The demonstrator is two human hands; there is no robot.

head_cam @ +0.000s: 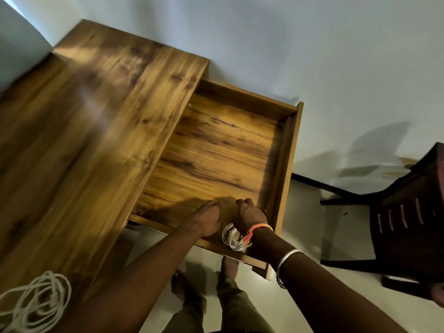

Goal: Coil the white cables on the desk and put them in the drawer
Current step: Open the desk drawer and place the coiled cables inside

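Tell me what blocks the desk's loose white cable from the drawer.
Nothing visible blocks the loose cable. The drawer is open; the left hand, the right hand and a coiled cable occupy only its near end.

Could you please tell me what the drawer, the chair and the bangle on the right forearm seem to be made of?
Drawer: likely wood or wood-look laminate, satin brown with dark grain streaks.
Chair: probably moulded plastic, dark brown and glossy, with narrow slots.
Bangle: apparently metal, silvery with a bright glint.
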